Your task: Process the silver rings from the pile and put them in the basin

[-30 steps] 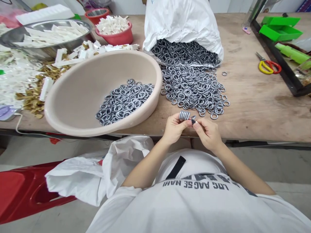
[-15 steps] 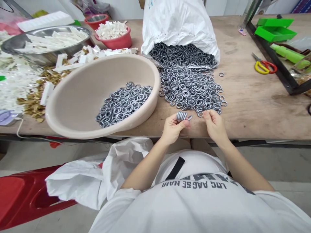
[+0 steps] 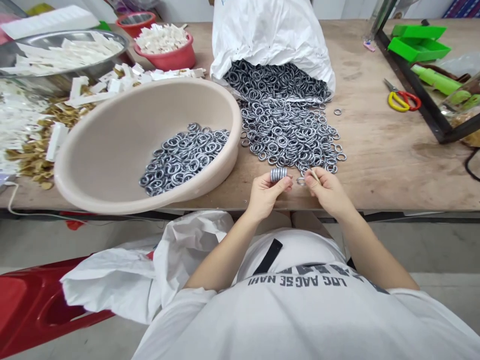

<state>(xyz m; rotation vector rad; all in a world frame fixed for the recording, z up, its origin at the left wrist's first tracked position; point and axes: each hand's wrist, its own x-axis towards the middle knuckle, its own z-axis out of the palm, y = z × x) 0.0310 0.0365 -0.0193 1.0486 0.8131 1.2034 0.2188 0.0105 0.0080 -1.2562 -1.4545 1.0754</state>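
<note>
My left hand (image 3: 267, 196) pinches a short stack of metal rings (image 3: 278, 174) between thumb and fingers. My right hand (image 3: 325, 192) is just to its right, with a thin pale strip (image 3: 314, 174) pinched in the fingertips. A loose ring (image 3: 301, 181) lies by those fingers, at the near edge of a spilled heap of grey metal rings (image 3: 288, 131). That heap pours from a white sack (image 3: 268, 37). To the left, a beige plastic basin (image 3: 228, 135) holds more rings (image 3: 183, 158).
At the left, a steel bowl (image 3: 63, 55), a red bowl (image 3: 165, 52) and scattered white plastic pieces (image 3: 112, 85) sit on the wooden table (image 3: 375, 175). Yellow-red scissors (image 3: 401, 100) and green trays (image 3: 419, 45) lie right. A white bag (image 3: 123, 277) hangs over a red seat (image 3: 33, 310) below.
My hands came apart after being together, and my right hand moved right towards the heap, now pinching the pale strip. The left hand keeps the ring stack. The view shifted slightly.
</note>
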